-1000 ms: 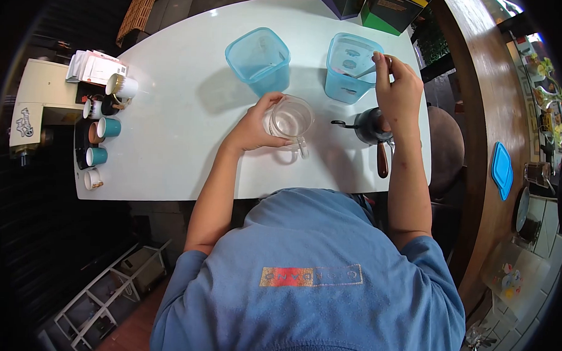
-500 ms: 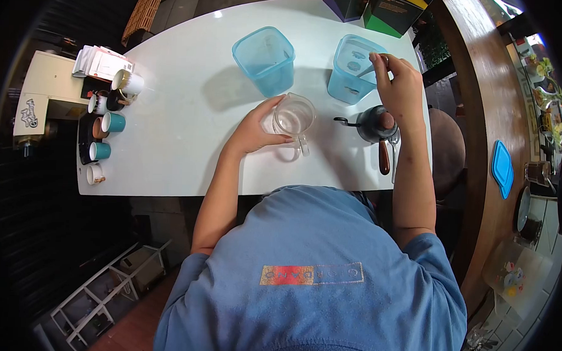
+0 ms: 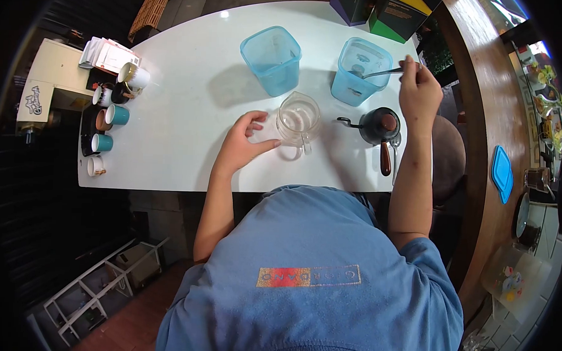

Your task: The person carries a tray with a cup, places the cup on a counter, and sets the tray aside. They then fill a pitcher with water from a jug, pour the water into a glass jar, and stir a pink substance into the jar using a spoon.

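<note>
My left hand [image 3: 244, 144] is open beside a clear glass jug [image 3: 298, 117], its fingers curved and apart from the glass. My right hand [image 3: 419, 92] pinches the handle end of a metal spoon [image 3: 383, 73], whose bowl is inside the right-hand blue tub [image 3: 353, 88]. Another blue tub [image 3: 278, 76] stands behind the jug. Below my right hand, a dark grinder [image 3: 377, 125] with a crank and a wooden handle rests on the white table [image 3: 190, 110]. A second spoon [image 3: 395, 156] lies against the grinder's right side.
Cups [image 3: 117, 115], a stack of papers [image 3: 115, 56] and a cream machine [image 3: 61, 75] are at the left. Dark boxes [image 3: 401, 16] stand at the back right. Blue lids [image 3: 502, 174] lie on a wooden counter [image 3: 475, 120] at the right.
My left hand has let go of the glass jug and moved slightly left. My right hand has moved right and back, and the spoon now lies more level over the tub's rim.
</note>
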`<state>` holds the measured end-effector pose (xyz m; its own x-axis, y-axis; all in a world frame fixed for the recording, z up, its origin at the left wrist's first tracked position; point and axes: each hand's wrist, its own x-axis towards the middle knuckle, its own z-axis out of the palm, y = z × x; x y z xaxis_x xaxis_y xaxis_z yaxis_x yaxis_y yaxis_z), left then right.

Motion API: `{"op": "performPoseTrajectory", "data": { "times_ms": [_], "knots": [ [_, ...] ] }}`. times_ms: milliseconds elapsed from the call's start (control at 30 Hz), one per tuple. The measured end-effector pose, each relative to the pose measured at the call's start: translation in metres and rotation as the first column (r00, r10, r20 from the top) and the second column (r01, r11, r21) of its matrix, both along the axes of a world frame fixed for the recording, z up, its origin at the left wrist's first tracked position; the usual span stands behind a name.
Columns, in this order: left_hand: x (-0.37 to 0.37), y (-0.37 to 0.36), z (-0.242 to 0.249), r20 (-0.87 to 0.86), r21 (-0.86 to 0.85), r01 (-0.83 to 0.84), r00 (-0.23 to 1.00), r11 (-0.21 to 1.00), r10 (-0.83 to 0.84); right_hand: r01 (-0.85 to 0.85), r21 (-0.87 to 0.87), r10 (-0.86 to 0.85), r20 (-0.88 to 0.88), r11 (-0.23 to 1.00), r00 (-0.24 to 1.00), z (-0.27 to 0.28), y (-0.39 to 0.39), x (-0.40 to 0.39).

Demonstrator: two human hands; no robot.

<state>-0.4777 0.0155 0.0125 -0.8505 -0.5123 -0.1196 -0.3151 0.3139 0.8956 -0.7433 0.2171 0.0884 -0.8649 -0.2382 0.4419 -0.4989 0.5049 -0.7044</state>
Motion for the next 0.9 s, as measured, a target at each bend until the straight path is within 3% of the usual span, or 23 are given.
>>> {"op": "performPoseTrajectory", "data": {
  "times_ms": [100,133,200,233,367,433,633,800,900],
  "knots": [
    [0.003,0.010,-0.004,-0.026,0.119,0.021,0.999,0.993,-0.018,0.059,-0.224,-0.050,0.047,0.973,0.998,-0.004,0.011,-0.006],
    [0.003,0.014,-0.003,-0.028,0.120,0.020,0.999,0.993,-0.017,0.058,-0.223,-0.049,0.045,0.973,0.998,-0.004,0.014,-0.007],
    [0.001,0.023,0.004,0.083,0.273,0.048,0.994,0.961,-0.073,0.052,-0.379,-0.026,0.073,0.924,0.997,0.000,0.022,-0.004],
    [0.001,0.027,0.005,0.092,0.245,0.091,0.989,0.965,-0.117,0.042,-0.417,-0.016,0.065,0.908,0.998,0.002,0.024,-0.002],
    [-0.006,0.046,0.003,0.060,0.308,0.181,0.976,0.934,-0.209,0.035,-0.551,-0.006,0.055,0.834,0.998,0.005,0.034,0.006],
    [-0.011,0.056,0.008,0.110,0.501,0.169,0.960,0.848,-0.256,0.052,-0.558,-0.013,0.073,0.828,0.997,0.012,0.038,0.016],
    [-0.014,0.066,-0.010,0.074,0.563,0.197,0.955,0.803,-0.287,0.020,-0.657,0.055,0.093,0.754,0.994,0.017,0.043,0.060],
    [-0.006,0.065,-0.010,0.066,0.480,0.190,0.966,0.856,-0.251,-0.127,-0.516,0.104,-0.073,0.847,0.992,-0.013,0.042,0.120],
    [-0.001,0.062,-0.008,0.089,0.435,0.167,0.970,0.885,-0.226,-0.499,-0.284,0.325,-0.488,0.819,0.810,-0.036,0.047,0.121]
  ]
}}
